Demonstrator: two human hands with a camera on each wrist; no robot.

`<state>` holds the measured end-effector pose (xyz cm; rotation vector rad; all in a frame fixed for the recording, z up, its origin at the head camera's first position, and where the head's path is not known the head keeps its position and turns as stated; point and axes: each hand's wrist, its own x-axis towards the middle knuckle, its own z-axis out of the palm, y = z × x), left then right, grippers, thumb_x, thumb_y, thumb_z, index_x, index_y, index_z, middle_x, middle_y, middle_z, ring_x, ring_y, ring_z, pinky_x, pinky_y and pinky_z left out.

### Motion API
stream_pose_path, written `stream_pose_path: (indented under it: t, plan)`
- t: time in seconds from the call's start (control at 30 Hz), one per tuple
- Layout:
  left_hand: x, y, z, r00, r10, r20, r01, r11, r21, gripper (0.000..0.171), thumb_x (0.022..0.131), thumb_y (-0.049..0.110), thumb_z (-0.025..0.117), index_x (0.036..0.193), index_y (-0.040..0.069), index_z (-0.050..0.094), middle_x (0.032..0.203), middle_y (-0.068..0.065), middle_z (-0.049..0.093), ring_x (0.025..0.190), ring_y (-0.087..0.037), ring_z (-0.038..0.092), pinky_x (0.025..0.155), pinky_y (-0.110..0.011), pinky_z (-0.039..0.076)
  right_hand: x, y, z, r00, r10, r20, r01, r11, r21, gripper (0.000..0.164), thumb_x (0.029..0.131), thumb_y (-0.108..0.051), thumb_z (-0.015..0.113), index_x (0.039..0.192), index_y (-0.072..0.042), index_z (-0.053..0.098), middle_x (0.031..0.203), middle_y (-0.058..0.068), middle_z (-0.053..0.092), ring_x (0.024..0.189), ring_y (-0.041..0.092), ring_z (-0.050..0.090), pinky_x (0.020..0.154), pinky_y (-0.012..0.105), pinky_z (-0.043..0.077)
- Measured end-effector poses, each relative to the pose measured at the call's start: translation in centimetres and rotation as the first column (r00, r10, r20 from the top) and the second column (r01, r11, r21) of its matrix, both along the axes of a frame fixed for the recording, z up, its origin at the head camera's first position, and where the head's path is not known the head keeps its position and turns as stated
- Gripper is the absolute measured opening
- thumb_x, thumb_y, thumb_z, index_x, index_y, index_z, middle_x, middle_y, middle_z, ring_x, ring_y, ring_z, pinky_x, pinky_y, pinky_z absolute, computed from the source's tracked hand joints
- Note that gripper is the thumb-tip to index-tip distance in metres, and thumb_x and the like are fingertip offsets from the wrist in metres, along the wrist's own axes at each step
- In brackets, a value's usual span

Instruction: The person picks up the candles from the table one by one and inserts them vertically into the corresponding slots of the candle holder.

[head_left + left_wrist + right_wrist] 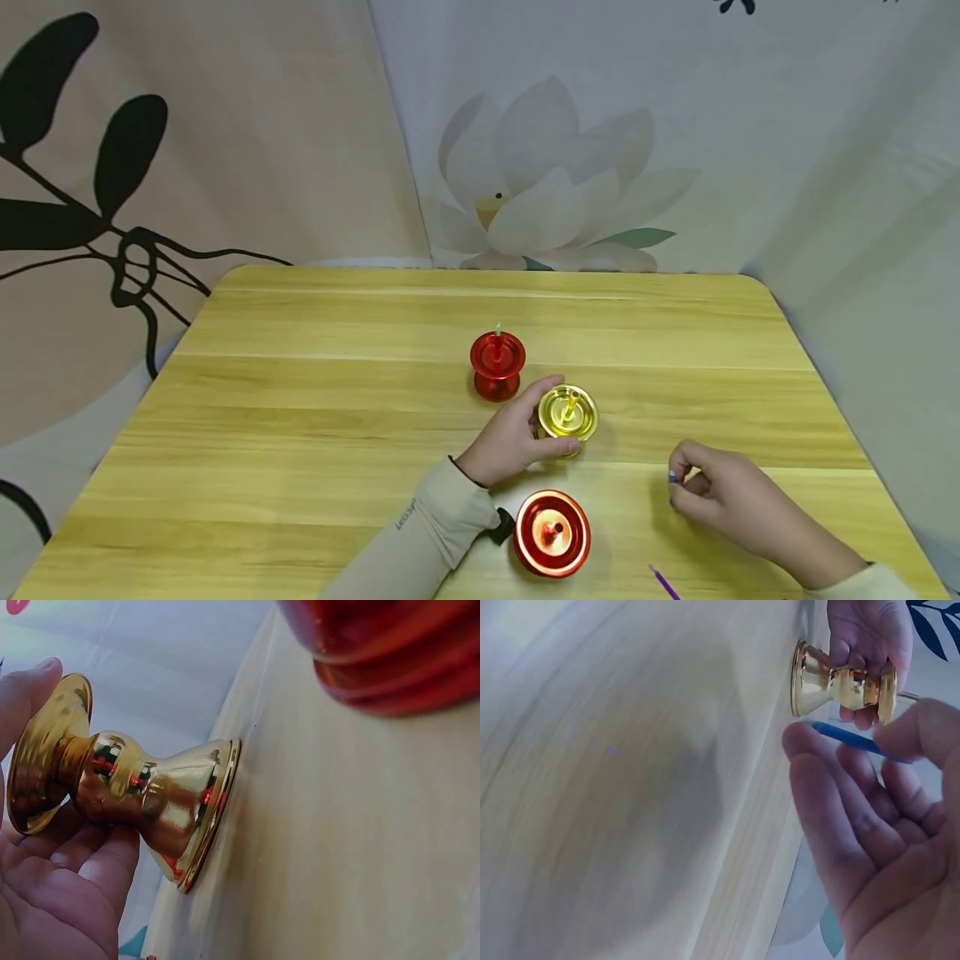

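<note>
My left hand (pixel 513 437) grips a gold candle holder (pixel 555 414), thumb at the dish rim and fingers round the far side. The holder stands upright, its flared base at the tabletop in the left wrist view. Off to the right, my right hand (pixel 723 498) pinches a thin blue candle (pixel 847 739) between thumb and fingertips, mostly hidden in the head view. Behind the gold holder stands a red candle holder (pixel 497 385) with a short green-tipped candle (pixel 498 330) in it. A second red candle holder (pixel 552 567), nearer me, has a bare centre socket.
A purple candle (pixel 666 583) lies at the front of the wooden table (pixel 337 417), below my right hand. Patterned cloth (pixel 300 125) hangs behind the table's far edge and along its sides.
</note>
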<state>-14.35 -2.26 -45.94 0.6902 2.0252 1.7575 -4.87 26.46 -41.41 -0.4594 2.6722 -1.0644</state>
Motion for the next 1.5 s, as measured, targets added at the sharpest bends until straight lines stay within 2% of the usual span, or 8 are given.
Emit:
stream_pose_path:
  t: [0.1, 0.3, 0.63, 0.77, 0.9, 1.07, 1.27, 1.5]
  plan:
    - [0.0, -0.1, 0.0, 1.000, 0.004, -0.007, -0.004, 1.000, -0.009, 0.089, 0.083, 0.019, 0.085, 0.155, 0.005, 0.033, 0.127, -0.002, 0.064, 0.106, -0.008, 0.065, 0.087, -0.028, 0.055, -0.1, -0.5, 0.1, 0.999, -0.011, -0.037, 0.010, 1.000, -0.028, 0.019, 0.092, -0.005, 0.069, 0.093, -0.017, 0.054, 0.081, -0.008, 0.067, 0.065, -0.001, 0.061, 0.047, 0.022, 0.045]
    - [0.1, 0.0, -0.1, 1.000, 0.010, -0.013, -0.011, 1.000, -0.023, 0.089, 0.083, 0.020, 0.085, 0.155, 0.006, 0.034, 0.126, -0.002, 0.064, 0.104, -0.007, 0.065, 0.085, -0.025, 0.055, -0.3, -1.2, 0.0, 0.993, -0.020, -0.120, 0.012, 0.998, -0.069, 0.021, 0.088, 0.000, 0.069, 0.092, -0.016, 0.056, 0.070, -0.012, 0.061, 0.056, -0.003, 0.053, 0.044, 0.022, 0.042]
    - [0.2, -0.1, -0.3, 1.000, 0.004, 0.001, -0.004, 1.000, -0.003, 0.089, 0.083, 0.019, 0.085, 0.155, 0.006, 0.033, 0.125, -0.002, 0.065, 0.105, -0.007, 0.065, 0.085, -0.024, 0.055, -1.0, -3.0, 0.5, 0.984, -0.048, -0.169, 0.036, 0.997, -0.074, 0.022, 0.087, 0.003, 0.069, 0.090, -0.014, 0.055, 0.069, -0.015, 0.060, 0.057, -0.002, 0.054, 0.046, 0.023, 0.044]
    - [0.2, 0.0, -0.2, 1.000, 0.004, -0.013, -0.005, 1.000, -0.016, 0.089, 0.083, 0.021, 0.085, 0.155, 0.006, 0.033, 0.125, -0.002, 0.065, 0.104, -0.007, 0.065, 0.086, -0.027, 0.056, -1.3, -3.5, 0.8, 0.987, -0.059, -0.149, 0.046, 0.995, -0.092, 0.019, 0.089, 0.002, 0.068, 0.091, -0.012, 0.056, 0.065, -0.013, 0.061, 0.053, 0.002, 0.055, 0.045, 0.023, 0.043]
    - [0.2, -0.1, -0.1, 1.000, 0.008, -0.018, -0.009, 1.000, -0.025, 0.090, 0.083, 0.022, 0.085, 0.155, 0.007, 0.033, 0.126, -0.002, 0.065, 0.105, -0.006, 0.065, 0.089, -0.030, 0.056, -1.6, -3.7, 0.9, 0.982, -0.056, -0.181, 0.034, 0.992, -0.122, 0.017, 0.090, 0.002, 0.068, 0.092, -0.011, 0.057, 0.071, -0.012, 0.063, 0.058, 0.005, 0.060, 0.047, 0.023, 0.046]
    - [0.2, -0.1, -0.1, 1.000, 0.016, -0.023, -0.017, 0.999, -0.032, 0.090, 0.083, 0.022, 0.085, 0.155, 0.006, 0.033, 0.128, -0.002, 0.064, 0.107, -0.006, 0.064, 0.090, -0.025, 0.053, -2.1, -4.1, 1.0, 0.966, -0.054, -0.253, 0.026, 0.993, -0.113, 0.019, 0.089, 0.002, 0.070, 0.089, -0.013, 0.058, 0.079, -0.014, 0.062, 0.067, 0.002, 0.061, 0.053, 0.023, 0.051]
    - [0.2, -0.1, 0.0, 0.999, 0.014, -0.032, -0.016, 0.999, -0.047, 0.089, 0.084, 0.022, 0.084, 0.155, 0.007, 0.033, 0.127, -0.002, 0.065, 0.104, -0.005, 0.064, 0.086, -0.023, 0.054, -2.4, -4.6, 1.2, 0.964, -0.037, -0.265, -0.003, 0.989, -0.146, 0.012, 0.092, -0.001, 0.066, 0.091, -0.009, 0.057, 0.084, -0.009, 0.065, 0.073, 0.006, 0.067, 0.058, 0.023, 0.055]
    - [0.1, -0.1, -0.1, 0.999, 0.011, -0.050, -0.015, 0.998, -0.069, 0.089, 0.084, 0.026, 0.084, 0.156, 0.009, 0.033, 0.121, 0.000, 0.067, 0.099, -0.004, 0.064, 0.081, -0.023, 0.054, -3.0, -5.4, 1.7, 0.958, -0.031, -0.286, -0.020, 0.985, -0.174, 0.019, 0.090, 0.006, 0.067, 0.093, -0.009, 0.056, 0.082, -0.007, 0.065, 0.071, 0.004, 0.066, 0.054, 0.023, 0.052]
